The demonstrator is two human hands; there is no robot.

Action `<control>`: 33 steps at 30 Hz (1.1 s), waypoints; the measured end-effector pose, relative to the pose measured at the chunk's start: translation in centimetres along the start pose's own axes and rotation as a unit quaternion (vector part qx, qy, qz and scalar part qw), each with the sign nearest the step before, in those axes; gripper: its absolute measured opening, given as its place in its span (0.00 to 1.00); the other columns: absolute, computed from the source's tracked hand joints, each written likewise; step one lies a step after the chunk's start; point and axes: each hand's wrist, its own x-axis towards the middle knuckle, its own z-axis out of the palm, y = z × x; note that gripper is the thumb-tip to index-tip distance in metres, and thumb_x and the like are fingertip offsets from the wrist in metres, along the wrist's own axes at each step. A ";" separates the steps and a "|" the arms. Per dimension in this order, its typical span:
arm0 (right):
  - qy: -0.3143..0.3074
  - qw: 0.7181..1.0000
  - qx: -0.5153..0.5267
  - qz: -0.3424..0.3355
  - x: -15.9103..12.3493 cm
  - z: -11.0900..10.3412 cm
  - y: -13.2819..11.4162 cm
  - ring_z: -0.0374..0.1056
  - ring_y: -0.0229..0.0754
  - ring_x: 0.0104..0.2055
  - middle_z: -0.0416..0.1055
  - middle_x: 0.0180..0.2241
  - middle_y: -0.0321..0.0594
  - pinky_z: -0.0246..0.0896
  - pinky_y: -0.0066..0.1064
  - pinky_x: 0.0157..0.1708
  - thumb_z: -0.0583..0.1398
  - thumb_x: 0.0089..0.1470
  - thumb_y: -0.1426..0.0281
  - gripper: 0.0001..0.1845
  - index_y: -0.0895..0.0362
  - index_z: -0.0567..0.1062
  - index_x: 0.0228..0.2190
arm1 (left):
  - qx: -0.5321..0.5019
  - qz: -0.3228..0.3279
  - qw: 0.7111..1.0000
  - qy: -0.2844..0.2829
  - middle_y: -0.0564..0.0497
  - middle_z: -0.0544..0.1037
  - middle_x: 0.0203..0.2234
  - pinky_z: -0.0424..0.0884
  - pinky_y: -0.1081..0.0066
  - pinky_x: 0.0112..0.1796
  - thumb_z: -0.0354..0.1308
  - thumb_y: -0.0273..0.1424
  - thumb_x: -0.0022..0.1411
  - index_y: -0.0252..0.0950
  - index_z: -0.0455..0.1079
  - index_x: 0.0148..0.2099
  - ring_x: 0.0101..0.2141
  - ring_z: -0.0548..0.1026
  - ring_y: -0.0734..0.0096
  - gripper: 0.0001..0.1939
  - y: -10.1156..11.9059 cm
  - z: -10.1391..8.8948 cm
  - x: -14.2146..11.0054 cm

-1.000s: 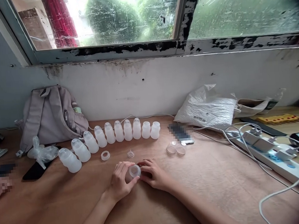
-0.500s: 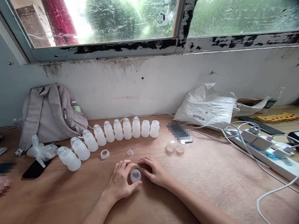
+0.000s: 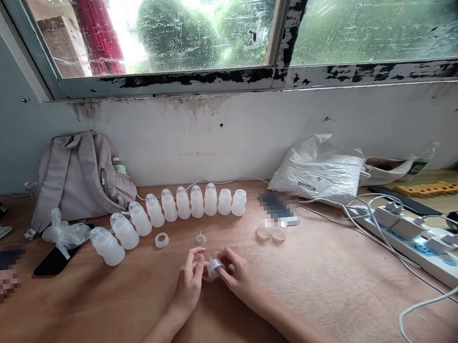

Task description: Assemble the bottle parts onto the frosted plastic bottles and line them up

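Note:
My right hand [image 3: 239,272] grips a whitish bottle collar with a clear nipple [image 3: 215,268], lifted and tilted above the table. Close against its left side is my left hand [image 3: 192,280], thumb and index finger drawn together; whether they pinch anything is hidden. Just beyond my hands lies a loose clear nipple [image 3: 200,239]. To its left, a white collar ring [image 3: 162,240] rests flat. Behind stands a curved row of frosted baby bottles [image 3: 125,231], most with domed clear caps. Two bottles [image 3: 238,202] at the row's right end have open tops.
Two clear discs [image 3: 271,235] lie right of my hands, near a blurred phone [image 3: 277,210]. A backpack [image 3: 82,175] and plastic bag [image 3: 65,234] sit left. At right are a silver parcel [image 3: 316,167], a power strip [image 3: 421,246] and loose white cables. Another person's hand [image 3: 0,287] shows far left.
The collar and nipple piece stood upright on the table between my hands; now it is lifted and tipped in my right hand. My left hand has closed its fingers. The view has shifted slightly.

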 end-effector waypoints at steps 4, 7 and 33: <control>0.014 0.999 0.018 0.044 0.3 0.1 0.1 0.54 0.33 0.21 0.59 0.20 0.30 0.51 0.25 0.22 0.55 0.46 0.72 0.07 0.55 0.59 0.22 | 0.072 0.065 0.995 -0.029 0.51 0.75 0.30 0.69 0.73 0.34 0.47 0.36 0.60 0.39 0.63 0.43 0.32 0.74 0.71 0.11 0.1 0.3 -0.4; 0.008 0.998 0.026 0.048 0.4 0.1 0.0 0.52 0.33 0.21 0.58 0.19 0.29 0.50 0.24 0.21 0.54 0.44 0.73 0.07 0.55 0.58 0.21 | 0.135 0.105 0.985 -0.016 0.52 0.75 0.31 0.69 0.74 0.34 0.48 0.33 0.59 0.40 0.63 0.41 0.31 0.73 0.72 0.08 -0.1 0.4 -0.6; 0.063 0.997 0.017 0.049 1.7 -0.1 1.7 0.58 0.35 0.22 0.61 0.22 0.31 0.55 0.26 0.22 0.54 0.46 0.72 0.04 0.55 0.59 0.26 | -0.157 -0.060 0.985 0.021 0.48 0.74 0.28 0.65 0.76 0.20 0.58 0.39 0.49 0.33 0.68 0.38 0.27 0.71 0.69 0.17 -0.3 1.9 2.6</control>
